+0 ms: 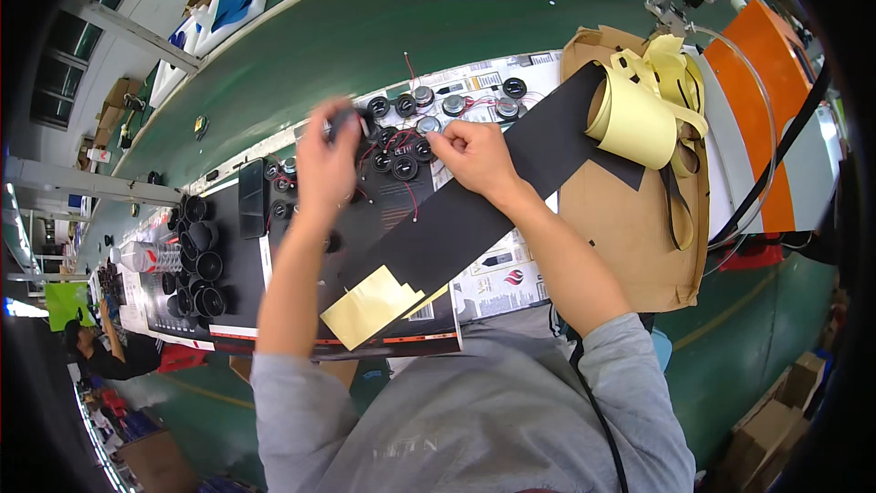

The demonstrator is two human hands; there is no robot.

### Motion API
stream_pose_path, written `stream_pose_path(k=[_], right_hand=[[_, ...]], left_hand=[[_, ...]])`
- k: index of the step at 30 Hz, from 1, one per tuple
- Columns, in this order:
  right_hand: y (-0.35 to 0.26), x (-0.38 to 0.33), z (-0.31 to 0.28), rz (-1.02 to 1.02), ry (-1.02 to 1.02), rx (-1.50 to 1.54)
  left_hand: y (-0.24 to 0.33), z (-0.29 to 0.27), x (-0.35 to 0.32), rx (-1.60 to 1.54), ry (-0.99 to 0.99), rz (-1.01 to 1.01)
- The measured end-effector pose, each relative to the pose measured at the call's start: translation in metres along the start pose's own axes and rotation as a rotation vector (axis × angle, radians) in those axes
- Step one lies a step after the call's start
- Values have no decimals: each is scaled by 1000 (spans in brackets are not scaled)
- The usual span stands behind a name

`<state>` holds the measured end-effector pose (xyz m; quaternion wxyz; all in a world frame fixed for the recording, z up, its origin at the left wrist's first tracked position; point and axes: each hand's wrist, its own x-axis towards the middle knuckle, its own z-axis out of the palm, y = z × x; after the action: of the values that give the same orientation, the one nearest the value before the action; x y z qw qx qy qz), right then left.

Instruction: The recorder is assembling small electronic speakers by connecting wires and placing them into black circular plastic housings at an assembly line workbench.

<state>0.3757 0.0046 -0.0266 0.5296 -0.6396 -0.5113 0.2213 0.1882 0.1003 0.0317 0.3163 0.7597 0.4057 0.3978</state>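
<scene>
My left hand (327,160), smeared by motion, is closed around a dark rounded piece (354,120) that looks like a black cup-shaped housing. To its right, my right hand (476,157) has its fingers curled in a pinch. Its fingertips are beside a silver-backed speaker driver (427,125); whatever they hold, if anything, is hidden. Around both hands lie several small black speaker drivers (404,167) with thin red wires. A long black sheet (456,224) runs diagonally under my right forearm, with a pale yellow backing piece (370,306) at its near end.
Several black round cups (208,265) cluster at left near a clear bottle (151,256) and a dark phone (253,198). At right, a yellow roll (634,123) rests on cardboard (630,246), with an orange panel (762,82) beyond. Another person (114,347) sits far left.
</scene>
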Motion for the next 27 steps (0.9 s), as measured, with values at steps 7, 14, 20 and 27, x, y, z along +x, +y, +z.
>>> stream_pose_path(k=[7,14,20,27], right_hand=[[2,1,4,-118,-34,-68],[8,-3,4,-187,33,-135],[-5,-11,12,-317,51,-118],[-34,-44,22,-512,-192,-117]], left_hand=[[-138,24,137,550,-48,-81],[-57,-27,67,340,58,282],[-18,-104,-112,679,-328,284],[-51,-101,-142,637,-116,235]])
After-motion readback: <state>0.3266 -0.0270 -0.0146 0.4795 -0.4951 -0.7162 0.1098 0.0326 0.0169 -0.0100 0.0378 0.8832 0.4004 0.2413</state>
